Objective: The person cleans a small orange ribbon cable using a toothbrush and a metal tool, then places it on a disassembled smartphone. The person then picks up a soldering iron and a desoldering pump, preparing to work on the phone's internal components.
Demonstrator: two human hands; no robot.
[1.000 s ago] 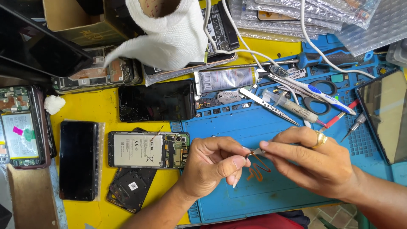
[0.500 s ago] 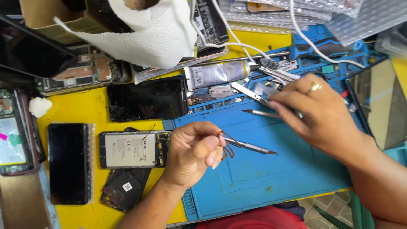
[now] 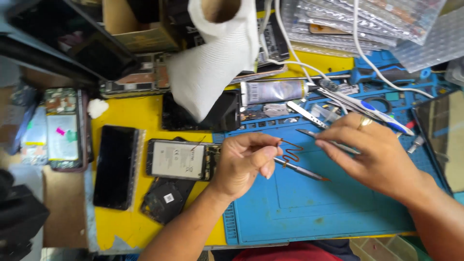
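Observation:
My left hand [image 3: 244, 162] pinches one end of a thin, wavy copper-coloured flex strip [image 3: 291, 150] above the blue work mat [image 3: 309, 212]. A slim metal tweezer [image 3: 303, 171] sticks out to the right from under its fingers. My right hand [image 3: 374, 154], with a ring on one finger, is just right of the strip, its fingertips closed on a thin grey metal tool [image 3: 308, 133] that points left. An opened phone [image 3: 179, 159] with its back off lies just left of my left hand.
A paper towel roll [image 3: 212, 63] overhangs the back of the bench. A glue tube [image 3: 273, 92], a toothbrush [image 3: 382, 113] and small tools crowd the mat's far edge. A black phone [image 3: 113, 166], a dark cover [image 3: 164, 200] and another opened phone [image 3: 63, 128] lie at the left.
My right hand went up to the tools at the mat's far edge and has come back down holding a thin grey tool. My left hand kept the strip and tweezer, shifting little.

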